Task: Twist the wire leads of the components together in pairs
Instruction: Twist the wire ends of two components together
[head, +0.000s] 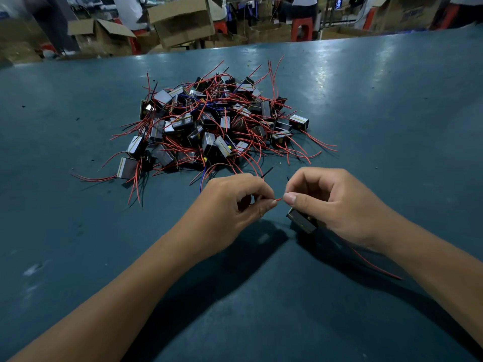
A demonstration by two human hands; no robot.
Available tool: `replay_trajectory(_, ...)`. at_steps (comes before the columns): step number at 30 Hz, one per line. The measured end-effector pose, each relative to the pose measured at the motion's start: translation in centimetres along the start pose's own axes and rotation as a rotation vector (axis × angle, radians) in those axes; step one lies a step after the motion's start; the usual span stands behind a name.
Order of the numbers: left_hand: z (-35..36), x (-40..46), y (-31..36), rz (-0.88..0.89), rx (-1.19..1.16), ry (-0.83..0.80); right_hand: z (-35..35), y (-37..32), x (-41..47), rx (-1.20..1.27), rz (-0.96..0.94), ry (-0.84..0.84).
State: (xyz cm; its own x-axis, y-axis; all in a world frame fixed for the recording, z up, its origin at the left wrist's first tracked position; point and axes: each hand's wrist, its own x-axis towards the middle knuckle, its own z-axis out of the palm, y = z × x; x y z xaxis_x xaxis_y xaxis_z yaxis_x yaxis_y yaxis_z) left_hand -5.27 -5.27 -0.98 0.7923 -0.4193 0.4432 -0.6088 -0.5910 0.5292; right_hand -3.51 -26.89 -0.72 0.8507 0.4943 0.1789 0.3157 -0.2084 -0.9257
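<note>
Left hand [235, 202] and right hand [332, 205] both pinching one red wire lead [279, 199] between them; component [302, 220] under right palm; pile of components [209, 124] beyond on tabletop [366, 113]. No legible markings.

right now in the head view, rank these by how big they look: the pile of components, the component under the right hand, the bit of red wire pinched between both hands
1. pile of components, by far the widest.
2. component under the right hand, partly hidden, and nearer the camera than the pile.
3. red wire bit, only a short stretch showing between the left hand and right hand.
</note>
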Motion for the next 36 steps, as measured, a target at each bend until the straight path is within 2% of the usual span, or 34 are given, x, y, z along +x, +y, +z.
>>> replay_trajectory(5, 0.03, 0.02, 0.06, 0.001, -0.011, -0.02, -0.09, 0.21, -0.04, -0.063, 0.0, 0.012)
replay_trajectory(10, 0.1, 0.01, 0.0, 0.014, 0.01, -0.032, 0.34, 0.18, -0.32, -0.307, -0.101, 0.114)
replay_trajectory(21, 0.04, 0.08, -0.13, 0.027, 0.021, -0.039, 0.15, 0.31, -0.32, -0.38, -0.214, 0.05)
replay_trajectory(31, 0.12, 0.04, -0.1, 0.031, 0.047, -0.049, 0.31, 0.03, -0.28, -0.387, -0.223, 0.078)
replay_trajectory(36, 0.05, 0.02, 0.22, 0.031, 0.059, -0.06, 0.34, 0.29, -0.22, -0.394, -0.142, 0.088)
